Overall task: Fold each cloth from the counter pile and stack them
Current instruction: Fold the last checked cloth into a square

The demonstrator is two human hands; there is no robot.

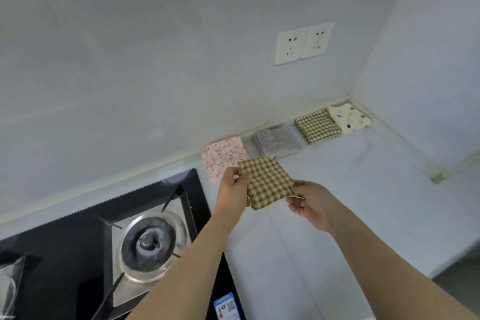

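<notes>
Both my hands pinch the small folded green-and-cream checked cloth (267,182), left hand (232,187) and right hand (311,202) at opposite edges; pink dotted folded cloth (223,158) lies just beyond my left hand, nearer to it

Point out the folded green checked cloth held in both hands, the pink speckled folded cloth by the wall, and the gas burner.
Folded green checked cloth (267,182), head view, its centre.
Pink speckled folded cloth (220,157), head view, its middle.
Gas burner (150,241), head view, central cap.

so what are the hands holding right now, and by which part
Both hold one folded checked cloth above the counter. The left hand pinches its left edge near the top corner; the right hand pinches its right corner.
</notes>
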